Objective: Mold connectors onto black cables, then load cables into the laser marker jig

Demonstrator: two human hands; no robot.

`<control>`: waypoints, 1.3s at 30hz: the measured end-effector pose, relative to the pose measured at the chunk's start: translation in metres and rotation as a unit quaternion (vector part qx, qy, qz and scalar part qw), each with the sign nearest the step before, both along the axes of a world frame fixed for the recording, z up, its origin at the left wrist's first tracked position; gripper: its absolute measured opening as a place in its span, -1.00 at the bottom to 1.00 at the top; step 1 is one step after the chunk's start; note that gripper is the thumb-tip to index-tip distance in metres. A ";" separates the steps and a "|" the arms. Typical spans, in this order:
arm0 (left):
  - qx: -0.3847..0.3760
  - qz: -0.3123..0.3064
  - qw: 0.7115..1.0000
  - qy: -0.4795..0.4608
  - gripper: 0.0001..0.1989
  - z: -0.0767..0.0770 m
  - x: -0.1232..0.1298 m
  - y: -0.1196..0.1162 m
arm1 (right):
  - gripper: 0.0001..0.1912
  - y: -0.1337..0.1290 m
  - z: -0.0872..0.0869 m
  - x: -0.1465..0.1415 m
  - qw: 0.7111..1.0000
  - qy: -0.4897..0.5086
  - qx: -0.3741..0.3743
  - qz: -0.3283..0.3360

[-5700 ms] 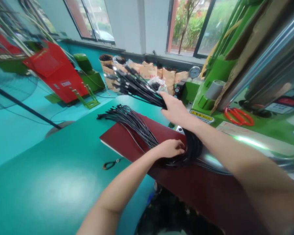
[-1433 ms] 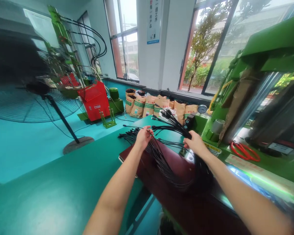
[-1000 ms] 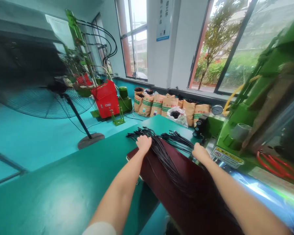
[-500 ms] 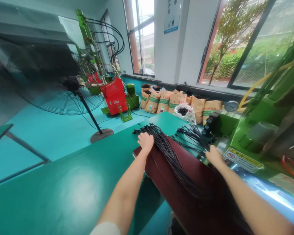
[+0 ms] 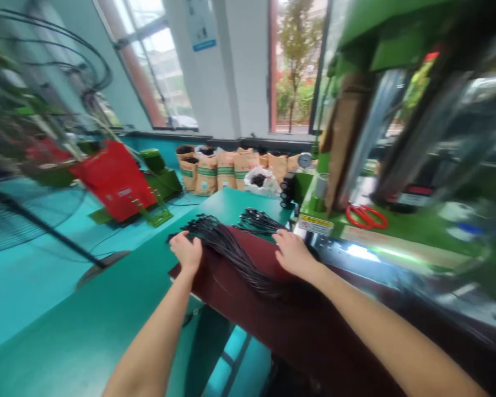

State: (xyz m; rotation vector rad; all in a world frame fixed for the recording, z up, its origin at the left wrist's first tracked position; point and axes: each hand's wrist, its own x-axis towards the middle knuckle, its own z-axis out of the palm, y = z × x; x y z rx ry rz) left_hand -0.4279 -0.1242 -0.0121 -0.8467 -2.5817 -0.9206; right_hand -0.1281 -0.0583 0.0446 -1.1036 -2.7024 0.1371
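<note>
**Wide and loose on both sides!**

Spreading the left hand (image 5: 187, 253) right by the connector ends (image 5: 202, 222) of the main bundle of black cables (image 5: 242, 259), thumb parted from fingers, grasping nothing visible; cannot tell whether brushing any strands. On into the gap between the hands with that bundle, sloping back over the maroon board (image 5: 227, 295) to just below the right hand (image 5: 295, 253). Unclenched there too, with fingers stretched out leftward over the board!

Just past those fingertips, a second cable bundle (image 5: 258, 219), heads pointing away over the green table (image 5: 95, 336); again, cannot tell about contact. Out to the right of the right hand, red scissors handles (image 5: 367, 216) on the green machine (image 5: 425, 226). Well beyond both hands, paper sacks (image 5: 227, 171) along the wall, and in front, a white bag (image 5: 254, 190) of black pieces. Far off leftward from the left hand, blurred, a red machine (image 5: 116, 184).
</note>
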 end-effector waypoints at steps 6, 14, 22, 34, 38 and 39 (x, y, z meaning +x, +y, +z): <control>0.106 -0.399 0.904 -0.114 -0.83 0.030 0.105 -0.030 | -0.67 -0.091 -0.001 0.127 0.983 0.136 -0.073 0.098; -0.087 -0.720 0.678 -0.121 -0.84 0.036 0.295 -0.041 | -0.74 -0.149 -0.066 0.300 0.941 0.244 -0.029 -0.232; -0.132 -0.645 0.749 -0.076 -0.88 0.001 0.370 0.028 | -0.69 -0.160 -0.092 0.351 0.901 0.232 0.059 -0.362; -0.065 -0.653 0.738 -0.158 -0.84 -0.023 0.361 0.043 | -0.69 -0.151 -0.113 0.361 0.927 0.129 0.209 -0.283; -0.065 -0.652 0.741 -0.146 -0.88 -0.024 0.363 0.042 | -0.68 -0.150 -0.111 0.361 0.930 0.091 0.241 -0.260; -0.064 -0.652 0.742 -0.144 -0.89 -0.025 0.363 0.042 | -0.67 -0.149 -0.111 0.361 0.931 0.084 0.246 -0.258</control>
